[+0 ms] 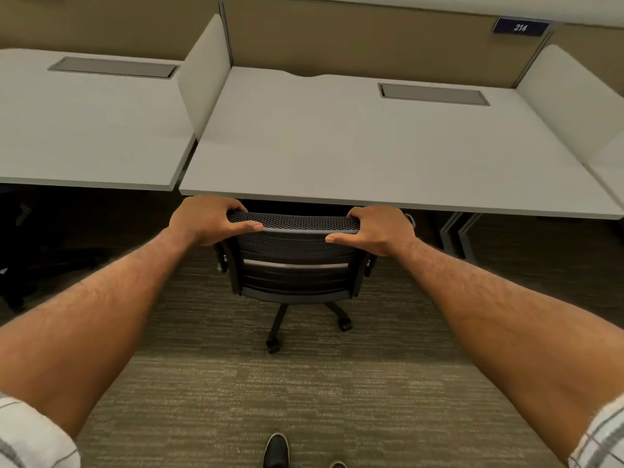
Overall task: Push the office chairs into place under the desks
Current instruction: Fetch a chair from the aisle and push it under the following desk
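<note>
A black mesh-backed office chair [294,265] stands in front of me, its seat hidden under the white desk [354,157]. The top of the backrest sits just below the desk's front edge. My left hand [209,219] grips the left end of the backrest's top rail, thumb along the near side. At the right end of the same rail, my right hand [378,231] holds on in the same way. Two of the chair's castor legs [274,342] show on the carpet behind the backrest.
A second white desk [84,136] lies to the left behind a white divider panel [206,72]. Grey desk legs [462,236] stand right of the chair. A dark shape [20,265], possibly another chair, sits under the left desk. A sign reads 214 [520,27]. My shoe [276,450] is on the carpet.
</note>
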### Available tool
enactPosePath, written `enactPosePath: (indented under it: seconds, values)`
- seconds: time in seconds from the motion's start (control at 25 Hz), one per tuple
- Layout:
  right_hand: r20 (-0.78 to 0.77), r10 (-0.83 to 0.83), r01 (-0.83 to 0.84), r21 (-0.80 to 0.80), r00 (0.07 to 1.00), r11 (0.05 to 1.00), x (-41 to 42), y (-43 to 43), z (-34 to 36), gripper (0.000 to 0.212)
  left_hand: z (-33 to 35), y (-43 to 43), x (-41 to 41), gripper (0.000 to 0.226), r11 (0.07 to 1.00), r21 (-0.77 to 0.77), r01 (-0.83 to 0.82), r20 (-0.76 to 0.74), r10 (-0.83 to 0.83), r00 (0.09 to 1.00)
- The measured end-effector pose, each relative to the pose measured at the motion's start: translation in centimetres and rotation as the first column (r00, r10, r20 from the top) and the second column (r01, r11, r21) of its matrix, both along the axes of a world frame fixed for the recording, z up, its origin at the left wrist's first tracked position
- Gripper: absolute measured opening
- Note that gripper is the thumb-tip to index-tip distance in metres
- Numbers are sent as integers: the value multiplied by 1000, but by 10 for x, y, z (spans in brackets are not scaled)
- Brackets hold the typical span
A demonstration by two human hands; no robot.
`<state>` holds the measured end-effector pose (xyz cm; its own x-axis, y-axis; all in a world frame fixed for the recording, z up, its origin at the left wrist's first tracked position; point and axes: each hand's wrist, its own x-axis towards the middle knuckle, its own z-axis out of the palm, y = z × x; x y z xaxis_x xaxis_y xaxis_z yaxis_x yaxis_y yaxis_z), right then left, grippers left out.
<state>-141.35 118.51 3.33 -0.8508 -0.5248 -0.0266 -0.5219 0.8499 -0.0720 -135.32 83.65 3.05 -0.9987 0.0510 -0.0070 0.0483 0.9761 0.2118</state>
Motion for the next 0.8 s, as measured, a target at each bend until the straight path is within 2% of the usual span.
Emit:
enactPosePath:
  seconds: [0.2, 0.36, 0.48, 0.56, 0.68, 0.8]
  values:
    - [-25, -23, 23, 0, 999, 1000, 3, -15, -1, 107, 2, -18, -9, 121, 999, 15, 38, 55, -39, 998]
    - [-39, -53, 53, 1, 998, 999, 9, -19, -6, 97, 4, -22, -5, 119, 998, -25, 59, 69, -58, 996]
    - [-10, -74, 74, -17, 997, 997, 11, -15, -6, 97, 7, -17, -2, 118, 995, -54, 89, 98, -83, 992]
    - [-4, -74, 74, -58, 997, 996, 15, -13, -5, 95, 14, -10, 3, 115, 987, -120, 108, 63, -101, 993]
    - [-66, -76, 66, -144, 995, 987, 26, -9, -1, 93, 22, 1, 14, 109, 953, -260, 154, -70, -178, 982]
    - [-102, -66, 50, -154, 993, 987, 40, -1, 13, 98, 35, 13, 30, 106, 931, -340, 135, -110, -182, 977]
